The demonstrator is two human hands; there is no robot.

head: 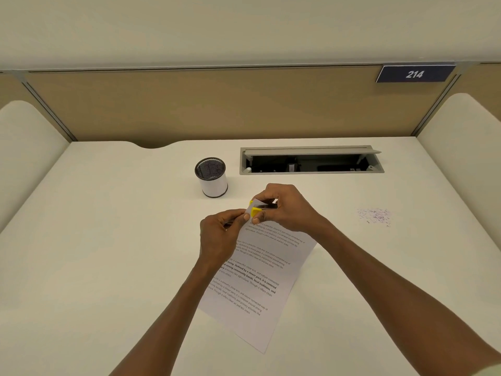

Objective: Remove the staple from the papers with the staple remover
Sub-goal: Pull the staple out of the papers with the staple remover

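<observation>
Cream desk (108, 240), mesh cup (211, 177) behind: just beside it, the right hand (284, 210) squeezes the yellow staple remover (256, 210) onto the papers (257, 272) corner, which the left hand (219, 234) pinches. Best keep the corner taut and lever gently.

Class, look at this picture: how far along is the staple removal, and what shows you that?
Done: the right hand has the yellow staple remover at the top corner of the papers. In hand: the left hand pinches that corner while the remover bites there. Left: freeing the staple; it is too small to see, so it cannot be called out.
</observation>
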